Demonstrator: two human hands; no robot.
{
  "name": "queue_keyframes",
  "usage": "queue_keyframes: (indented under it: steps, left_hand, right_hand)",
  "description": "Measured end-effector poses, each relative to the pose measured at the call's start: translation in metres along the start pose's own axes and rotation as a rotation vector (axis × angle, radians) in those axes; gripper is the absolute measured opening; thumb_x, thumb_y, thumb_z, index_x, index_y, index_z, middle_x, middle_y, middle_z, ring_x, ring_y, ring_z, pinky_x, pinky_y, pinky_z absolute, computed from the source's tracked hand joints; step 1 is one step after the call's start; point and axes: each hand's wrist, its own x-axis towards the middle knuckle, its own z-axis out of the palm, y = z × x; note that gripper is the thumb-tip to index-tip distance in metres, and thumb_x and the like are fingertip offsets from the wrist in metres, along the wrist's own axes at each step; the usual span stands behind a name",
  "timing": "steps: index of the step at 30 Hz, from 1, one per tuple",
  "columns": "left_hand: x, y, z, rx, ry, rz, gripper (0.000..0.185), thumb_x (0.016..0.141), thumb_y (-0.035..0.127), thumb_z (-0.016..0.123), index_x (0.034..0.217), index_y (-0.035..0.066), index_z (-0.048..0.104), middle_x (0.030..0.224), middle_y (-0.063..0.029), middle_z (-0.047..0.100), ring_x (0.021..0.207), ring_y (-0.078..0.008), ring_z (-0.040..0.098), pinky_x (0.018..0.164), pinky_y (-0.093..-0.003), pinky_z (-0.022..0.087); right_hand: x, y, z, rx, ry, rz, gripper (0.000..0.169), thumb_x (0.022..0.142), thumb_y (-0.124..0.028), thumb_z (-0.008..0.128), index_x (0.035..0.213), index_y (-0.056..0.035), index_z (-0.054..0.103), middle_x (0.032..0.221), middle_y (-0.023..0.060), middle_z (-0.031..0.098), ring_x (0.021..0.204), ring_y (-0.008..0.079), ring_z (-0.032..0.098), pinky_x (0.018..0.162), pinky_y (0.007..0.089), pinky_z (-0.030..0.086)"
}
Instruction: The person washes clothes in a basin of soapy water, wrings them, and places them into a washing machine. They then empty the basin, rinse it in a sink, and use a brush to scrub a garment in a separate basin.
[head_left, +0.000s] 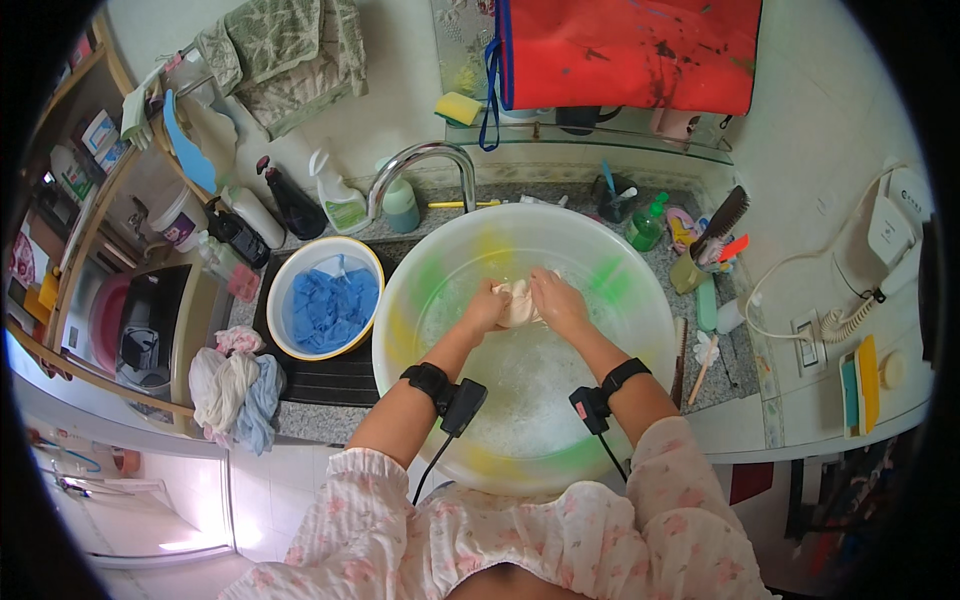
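A large white plastic basin (401, 360) with yellow and green patches stands before me, holding sudsy water (517, 405). Over its far half, my left hand (487, 306) grips one side of a bunched cream cloth (517, 304). My right hand (559, 300) has hold of the cloth's other side. Most of the cloth is hidden by my fingers, and I cannot tell how much of it touches the water. Left of the big basin, a smaller white basin (276, 300) with a yellow rim contains wet blue fabric (330, 307).
A chrome faucet (424, 150) arches behind the basin. Spray and pump bottles (289, 199) line the counter's back left. Crumpled laundry (236, 390) hangs over the left counter edge. A green soap bottle (646, 223) and a brush holder (686, 270) stand right; a corded hair dryer (896, 240) hangs on the wall.
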Motion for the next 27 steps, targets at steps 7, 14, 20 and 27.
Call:
queue_keyframes:
  steps: [7, 14, 20, 27]
  left_hand:
    - [0.042, -0.088, -0.033, 1.400, -0.175, 0.272, 0.064, 0.081, 0.031, 0.055, 0.137, 0.013, 0.030, 0.135, -0.0277, 0.032, 0.120, -0.0483, 0.033, 0.103, -0.0512, 0.027]
    - [0.045, -0.050, -0.023, 0.143, -0.290, -0.099, 0.035, 0.089, 0.036, 0.043, 0.108, 0.009, 0.054, 0.108, -0.0159, 0.058, 0.103, -0.0327, 0.054, 0.086, -0.0499, 0.042]
    - [0.046, -0.026, -0.039, -0.757, -0.285, -0.204, 0.031, 0.089, 0.035, 0.042, 0.090, 0.008, 0.057, 0.086, -0.0095, 0.061, 0.079, -0.0248, 0.060, 0.071, -0.0405, 0.049]
    - [0.044, -0.025, -0.016, -0.718, -0.291, -0.039, 0.022, 0.087, 0.024, 0.043, 0.088, 0.006, 0.056, 0.081, -0.0080, 0.060, 0.074, -0.0231, 0.060, 0.067, -0.0395, 0.050]
  right_hand:
    - [-0.035, 0.009, 0.021, -0.408, -0.522, -0.319, 0.065, 0.079, -0.023, 0.060, 0.137, -0.0352, 0.034, 0.140, 0.0119, 0.032, 0.113, 0.0421, 0.046, 0.095, 0.0475, 0.040]
    - [-0.006, -0.002, 0.060, 0.567, -0.314, 0.120, 0.041, 0.073, -0.011, 0.056, 0.114, -0.0089, 0.056, 0.108, 0.0125, 0.059, 0.098, 0.0222, 0.056, 0.081, 0.0331, 0.046]
    - [-0.003, -0.090, 0.007, 0.863, -0.178, 0.085, 0.026, 0.073, -0.014, 0.054, 0.097, -0.0037, 0.058, 0.091, 0.0081, 0.061, 0.083, 0.0173, 0.059, 0.070, 0.0301, 0.046]
    - [-0.008, -0.101, -0.009, 0.221, 0.234, -0.032, 0.019, 0.080, -0.029, 0.055, 0.089, -0.0132, 0.058, 0.072, 0.0141, 0.060, 0.068, 0.0350, 0.059, 0.060, 0.0411, 0.047]
